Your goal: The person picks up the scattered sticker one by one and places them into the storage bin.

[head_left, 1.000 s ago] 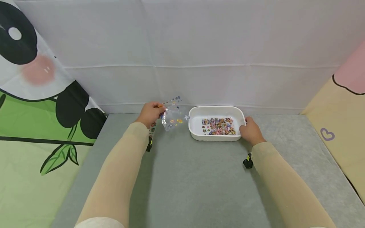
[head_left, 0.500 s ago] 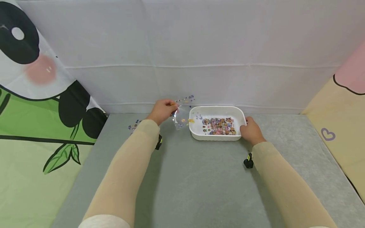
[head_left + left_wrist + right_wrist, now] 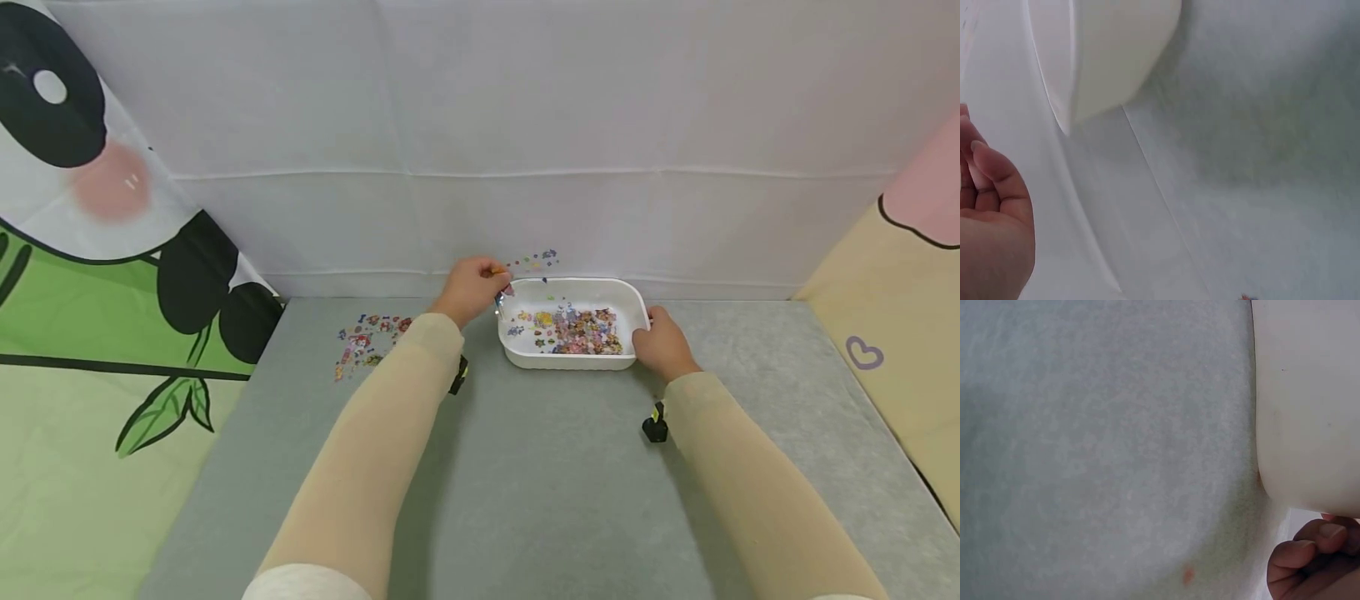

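Note:
A clear sheet of small colourful stickers (image 3: 534,261) is pinched by my left hand (image 3: 474,289), over the left end of a white rectangular tray (image 3: 566,363). The sheet's transparent film is hard to make out against the tray. My right hand (image 3: 663,343) grips the tray's right end, thumb on the rim. Inside the tray lies a dense patch of multicoloured stickers (image 3: 588,332). In the left wrist view, curled left fingers (image 3: 997,165) show at the edge, but the sheet cannot be made out. The right wrist view shows bent right fingers (image 3: 1297,556) at the tray's underside.
More stickers (image 3: 373,340) lie on the grey table (image 3: 555,483) at left, partly behind the left forearm. A white cloth wall (image 3: 480,125) rises just behind the tray. Printed cloths stand at left (image 3: 75,317) and right (image 3: 885,317).
My left hand has moved right with the sticker sheet, from beside the tray to over its left end. The stickers on the table have come into view. My right hand keeps its grip.

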Demonstrator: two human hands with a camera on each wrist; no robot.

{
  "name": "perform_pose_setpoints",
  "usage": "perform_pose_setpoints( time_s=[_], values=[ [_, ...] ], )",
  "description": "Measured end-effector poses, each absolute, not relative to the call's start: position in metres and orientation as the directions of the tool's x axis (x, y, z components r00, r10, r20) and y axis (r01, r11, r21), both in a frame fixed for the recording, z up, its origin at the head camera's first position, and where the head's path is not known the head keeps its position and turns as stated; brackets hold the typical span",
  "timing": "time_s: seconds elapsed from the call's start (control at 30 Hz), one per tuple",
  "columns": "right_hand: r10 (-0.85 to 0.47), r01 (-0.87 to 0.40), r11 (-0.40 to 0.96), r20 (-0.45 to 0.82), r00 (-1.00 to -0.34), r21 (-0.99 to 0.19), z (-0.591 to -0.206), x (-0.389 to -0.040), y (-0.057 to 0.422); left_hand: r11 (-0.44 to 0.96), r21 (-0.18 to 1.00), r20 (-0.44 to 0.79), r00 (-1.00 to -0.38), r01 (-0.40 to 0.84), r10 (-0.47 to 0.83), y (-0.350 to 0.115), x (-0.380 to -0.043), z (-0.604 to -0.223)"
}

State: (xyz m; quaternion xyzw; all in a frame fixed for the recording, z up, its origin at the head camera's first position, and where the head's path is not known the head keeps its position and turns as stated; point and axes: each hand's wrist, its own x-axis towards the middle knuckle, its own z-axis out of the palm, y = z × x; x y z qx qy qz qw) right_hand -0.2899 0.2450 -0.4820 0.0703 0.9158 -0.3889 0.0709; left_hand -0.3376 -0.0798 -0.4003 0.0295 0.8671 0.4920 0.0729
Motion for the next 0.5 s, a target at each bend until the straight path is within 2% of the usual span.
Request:
perform_pose_setpoints(
  time_s=[0.5],
  values=[
    [0.075,0.194,0.676,-0.195,-0.978,-0.711,-0.481,-0.289,0.242,0.520,0.852,-0.007,-0.993,0.055,0.118,-0.047,-0.326,-0.400]
  ],
)
